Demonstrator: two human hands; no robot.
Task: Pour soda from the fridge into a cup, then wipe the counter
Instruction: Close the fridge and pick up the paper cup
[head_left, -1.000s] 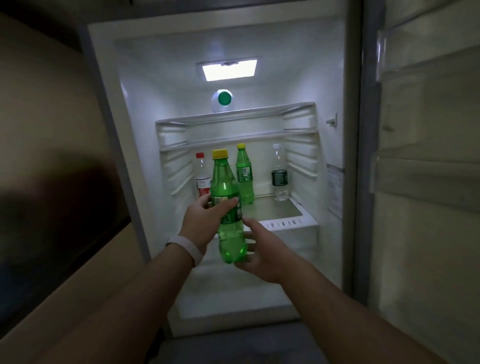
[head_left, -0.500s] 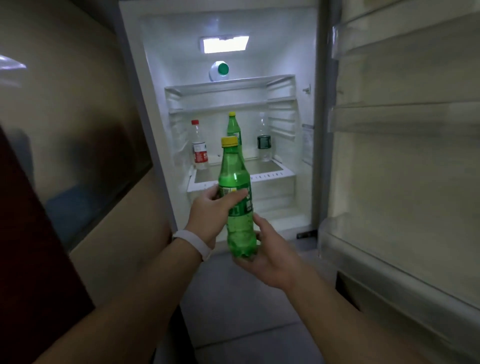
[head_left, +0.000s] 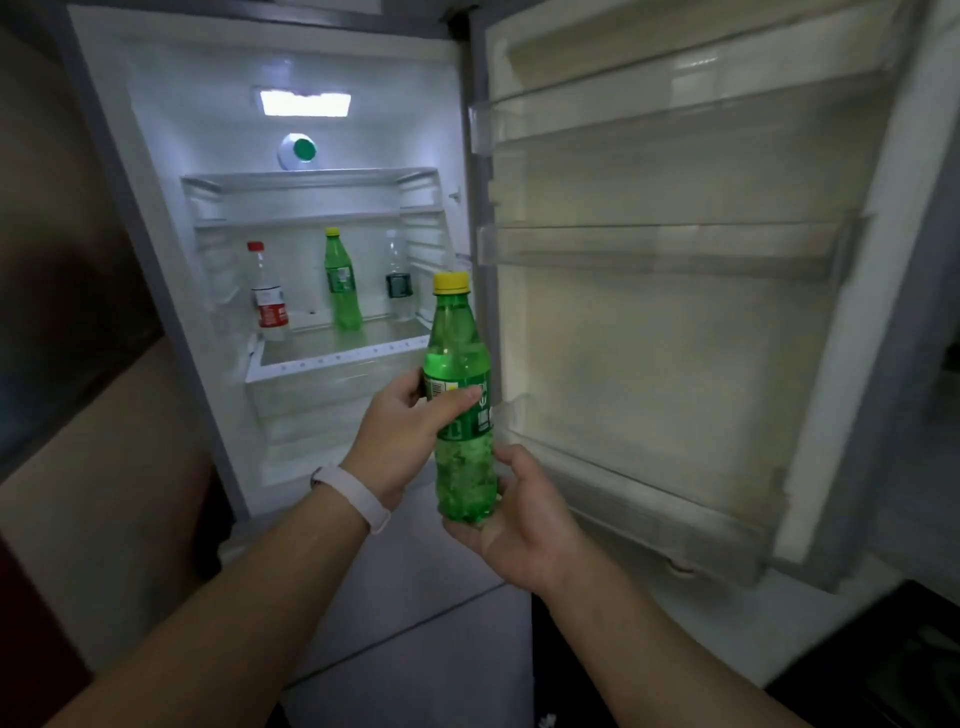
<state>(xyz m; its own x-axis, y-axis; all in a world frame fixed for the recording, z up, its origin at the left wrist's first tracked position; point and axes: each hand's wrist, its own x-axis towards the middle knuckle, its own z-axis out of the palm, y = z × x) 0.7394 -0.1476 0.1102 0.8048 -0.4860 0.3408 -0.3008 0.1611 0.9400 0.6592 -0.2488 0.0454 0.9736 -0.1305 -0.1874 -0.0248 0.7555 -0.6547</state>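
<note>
We hold the soda bottle (head_left: 460, 415) upright in the air, out in front of the open fridge (head_left: 156, 208), its yellow cap on. Our left hand (head_left: 405, 431) is wrapped round the label, thumb across the front. Our right hand (head_left: 519, 519) lies loosely cupped under the base, not clamped; we cannot tell whether the palm touches.

The bottle looks nearly full, so we judge it fairly heavy for its size. The thin plastic wall should give if squeezed hard. Fresh from the cold, it may be damp and slippery. The label band, where the left hand sits, looks like the surest hold, with a palm under the base as a safeguard. Bubbles crowd the lower half, so we expect foam if the cap comes off fast.

Three other bottles stand on the fridge shelf (head_left: 337, 358): a red-capped one (head_left: 270, 306) near its left edge, a green one (head_left: 340, 291) mid-shelf and a clear one (head_left: 397, 283) toward the right. The door (head_left: 675, 364) stands wide at our right, its tray rims just beside the bottle. The bare floor (head_left: 415, 623) below and behind us seems the freest way out. No cup or counter shows.
</note>
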